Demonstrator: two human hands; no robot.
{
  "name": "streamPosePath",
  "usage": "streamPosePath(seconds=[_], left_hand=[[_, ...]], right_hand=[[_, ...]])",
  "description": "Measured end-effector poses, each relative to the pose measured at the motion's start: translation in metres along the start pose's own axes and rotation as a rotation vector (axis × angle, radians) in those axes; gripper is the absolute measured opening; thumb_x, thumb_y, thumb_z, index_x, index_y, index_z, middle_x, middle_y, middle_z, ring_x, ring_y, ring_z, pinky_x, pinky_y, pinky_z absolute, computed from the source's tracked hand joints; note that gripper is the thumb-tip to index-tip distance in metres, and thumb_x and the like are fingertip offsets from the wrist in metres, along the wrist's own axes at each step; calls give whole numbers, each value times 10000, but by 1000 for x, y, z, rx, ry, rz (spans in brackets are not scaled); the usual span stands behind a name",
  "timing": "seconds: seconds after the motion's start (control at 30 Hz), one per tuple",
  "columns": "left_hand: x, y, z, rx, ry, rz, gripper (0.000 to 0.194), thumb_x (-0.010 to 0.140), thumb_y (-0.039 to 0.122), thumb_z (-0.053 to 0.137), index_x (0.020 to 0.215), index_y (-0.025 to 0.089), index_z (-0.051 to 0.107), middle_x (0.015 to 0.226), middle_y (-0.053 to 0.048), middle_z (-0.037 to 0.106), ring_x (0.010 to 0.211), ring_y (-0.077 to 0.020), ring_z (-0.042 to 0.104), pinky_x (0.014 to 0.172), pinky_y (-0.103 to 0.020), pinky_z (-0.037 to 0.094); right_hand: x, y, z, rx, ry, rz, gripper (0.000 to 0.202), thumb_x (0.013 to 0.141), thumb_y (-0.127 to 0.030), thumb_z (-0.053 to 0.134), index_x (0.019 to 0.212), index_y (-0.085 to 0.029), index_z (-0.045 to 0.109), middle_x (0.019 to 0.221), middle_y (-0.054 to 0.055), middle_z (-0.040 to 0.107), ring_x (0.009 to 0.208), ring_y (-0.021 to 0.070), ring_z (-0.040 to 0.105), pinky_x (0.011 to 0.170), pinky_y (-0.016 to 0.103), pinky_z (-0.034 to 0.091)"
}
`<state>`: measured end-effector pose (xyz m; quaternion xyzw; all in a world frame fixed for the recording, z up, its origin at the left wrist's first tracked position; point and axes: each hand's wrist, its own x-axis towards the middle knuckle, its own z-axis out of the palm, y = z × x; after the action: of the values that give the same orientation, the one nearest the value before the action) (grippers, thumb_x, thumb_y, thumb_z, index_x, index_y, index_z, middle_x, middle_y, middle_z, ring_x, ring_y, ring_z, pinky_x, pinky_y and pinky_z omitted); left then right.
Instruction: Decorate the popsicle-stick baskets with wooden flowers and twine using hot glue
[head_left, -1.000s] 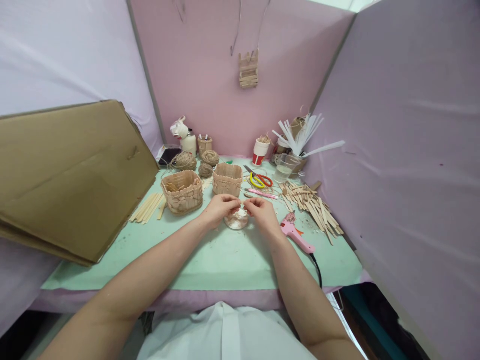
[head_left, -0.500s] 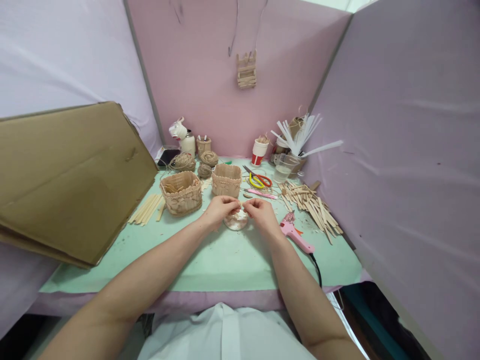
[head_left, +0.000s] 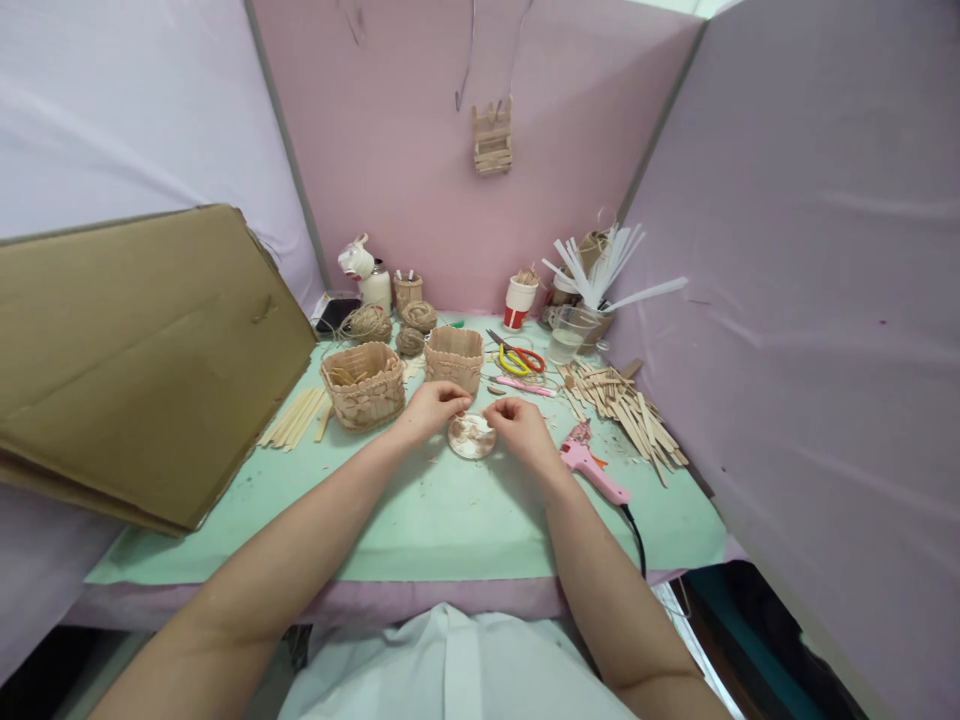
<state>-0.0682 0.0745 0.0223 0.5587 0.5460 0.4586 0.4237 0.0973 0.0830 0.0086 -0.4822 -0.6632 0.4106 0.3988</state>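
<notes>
Showed a pale green worktop (head_left: pixel 450 545) within pink and lilac walls (head_left: pixel 405 150). Included, at the centre of the frame, a small round dish (head_left: pixel 459 449), flat on the worktop, mottled white and brown, without an evident long axis. Had the left hand (head_left: pixel 439 408) at the dish's upper left edge and the right hand (head_left: pixel 521 425) at its upper right, about equally near, with the dish below and between. Angled each hand inward from its own side of the frame, back upward, thumb and fingertips close together; could not tell about any small piece clamped there, nor about contact with the rim. Included also a square basket (head_left: pixel 454 376) just above the left hand and a pink glue gun (head_left: pixel 589 463) just beside the right.
</notes>
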Motion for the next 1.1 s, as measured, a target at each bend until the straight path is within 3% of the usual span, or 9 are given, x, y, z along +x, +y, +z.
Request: streamPosePath(seconds=[0.13, 0.3, 0.67, 0.77, 0.87, 1.0, 1.1], left_hand=[[0, 4, -6, 245, -43, 124, 177, 680, 264, 607, 754, 131, 697, 762, -52, 689, 735, -168, 595, 693, -273, 436], [-2, 4, -4, 435, -108, 146, 226, 719, 286, 567, 797, 136, 716, 794, -56, 707, 751, -174, 600, 688, -271, 420], [-2, 1, -2, 442, -136, 126, 220, 699, 284, 539, 734, 135, 697, 690, -24, 663, 666, -149, 543, 630, -259, 389], [-3, 4, -2, 288, -109, 43, 171, 677, 272, 583, 707, 135, 680, 663, -20, 627, 637, -133, 509, 602, -250, 374], [-2, 8, -5, -96, -137, -130, 147, 663, 267, 657, 707, 128, 657, 656, -20, 575, 604, -105, 472, 557, -227, 353], [-1, 12, -12, -626, -324, -370, 146, 665, 216, 710, 720, 117, 618, 652, -12, 507, 591, -80, 450, 509, -194, 327], [-5, 17, -16, -814, -461, -361, 167, 684, 198, 718, 704, 129, 568, 692, -10, 477, 599, -68, 429, 506, -187, 320]], right_hand=[[0, 5, 2, -180, -30, -85, 144, 724, -291, 525, 669, -172, 585, 612, -13, 570, 586, 122, 486, 573, 233, 344], [-1, 7, 3, -300, -59, -163, 135, 778, -251, 477, 712, -183, 573, 670, -4, 592, 628, 129, 500, 601, 238, 336], [-2, 8, 4, -292, -95, -168, 143, 809, -263, 472, 742, -188, 574, 731, 10, 618, 680, 143, 529, 629, 250, 350], [-2, 5, 3, -223, -46, -151, 164, 810, -297, 481, 770, -183, 591, 738, 13, 622, 679, 146, 531, 639, 256, 365], [-3, 0, 0, -111, 55, -165, 208, 819, -348, 478, 811, -177, 598, 748, 20, 615, 677, 149, 522, 647, 261, 379], [-4, -5, -3, 39, 126, -186, 242, 807, -402, 494, 812, -176, 583, 724, 17, 584, 654, 146, 498, 632, 260, 391], [-7, -10, -2, 119, 101, -200, 238, 787, -409, 531, 815, -178, 579, 720, 13, 575, 648, 142, 492, 629, 259, 398]])
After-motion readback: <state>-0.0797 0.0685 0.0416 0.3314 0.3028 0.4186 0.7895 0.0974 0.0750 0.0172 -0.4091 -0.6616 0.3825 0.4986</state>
